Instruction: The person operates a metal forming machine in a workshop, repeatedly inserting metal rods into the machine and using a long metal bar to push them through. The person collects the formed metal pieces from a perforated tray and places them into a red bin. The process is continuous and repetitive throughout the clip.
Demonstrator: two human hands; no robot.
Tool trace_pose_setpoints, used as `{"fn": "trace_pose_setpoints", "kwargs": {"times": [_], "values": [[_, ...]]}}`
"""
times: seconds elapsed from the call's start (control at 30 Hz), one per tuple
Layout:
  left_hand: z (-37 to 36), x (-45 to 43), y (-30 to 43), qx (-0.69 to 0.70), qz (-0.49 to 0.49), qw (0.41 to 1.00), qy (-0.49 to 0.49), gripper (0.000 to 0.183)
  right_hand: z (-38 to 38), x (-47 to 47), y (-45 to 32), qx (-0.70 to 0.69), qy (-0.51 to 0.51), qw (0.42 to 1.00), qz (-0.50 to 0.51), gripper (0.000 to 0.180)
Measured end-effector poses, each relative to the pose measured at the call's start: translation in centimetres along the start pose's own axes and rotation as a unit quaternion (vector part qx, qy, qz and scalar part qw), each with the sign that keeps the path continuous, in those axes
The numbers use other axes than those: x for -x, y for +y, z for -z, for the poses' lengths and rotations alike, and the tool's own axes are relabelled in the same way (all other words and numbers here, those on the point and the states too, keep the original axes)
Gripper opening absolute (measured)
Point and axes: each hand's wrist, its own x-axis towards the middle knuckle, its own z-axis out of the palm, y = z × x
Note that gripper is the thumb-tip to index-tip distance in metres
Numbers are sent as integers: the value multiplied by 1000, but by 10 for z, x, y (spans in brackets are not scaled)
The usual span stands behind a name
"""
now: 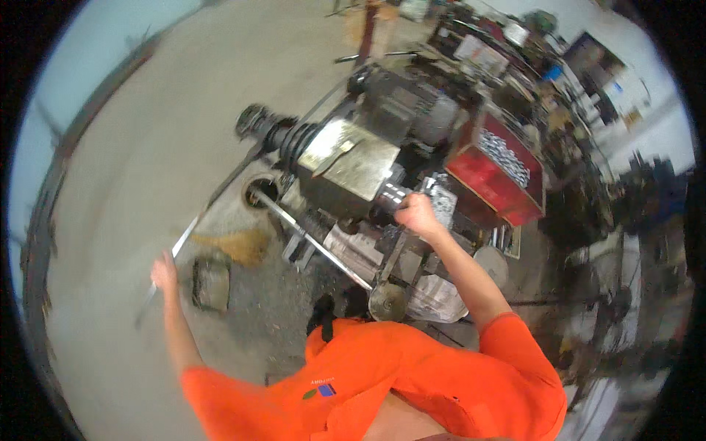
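Observation:
A small lathe headstock (pixel 345 160) with a boxy cover stands in front of me. My left hand (pixel 164 273) is closed around a long metal lever (pixel 186 236), which runs up toward the stepped pulley (pixel 298 144) at the headstock's far end. My right hand (pixel 419 214) is at the bright metal spindle nose (pixel 392 194), its fingers curled against the end. Whether those fingers hold a small part is hidden. On top of the cover lies a thin flat tool (pixel 337 157), its kind too blurred to tell.
Right of the spindle stands a red box (pixel 485 190) with many small metal parts (pixel 503 157). Behind the headstock sits an electric motor (pixel 436 113). Below it, a metal bar (pixel 314 240) slants toward a round handwheel (pixel 388 302). A square tin (pixel 212 284) stands on the floor.

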Motion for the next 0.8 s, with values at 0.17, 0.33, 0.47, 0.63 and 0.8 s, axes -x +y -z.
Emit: {"fn": "trace_pose_setpoints", "kwargs": {"times": [0.17,0.33,0.47,0.63,0.8], "values": [[29,-19,7,27,110,991,-70,46,-15,-9,4,13,84,992,97,19],[25,87,39,16,167,985,-39,51,-17,-12,-5,-7,92,992,82,18],[75,172,116,66,233,968,-70,54,-12,-9,-15,4,77,996,49,19],[87,193,131,94,203,972,-65,53,5,-1,-17,67,59,994,66,24],[87,202,117,139,177,972,-70,55,56,13,4,21,98,995,-25,24]]}}
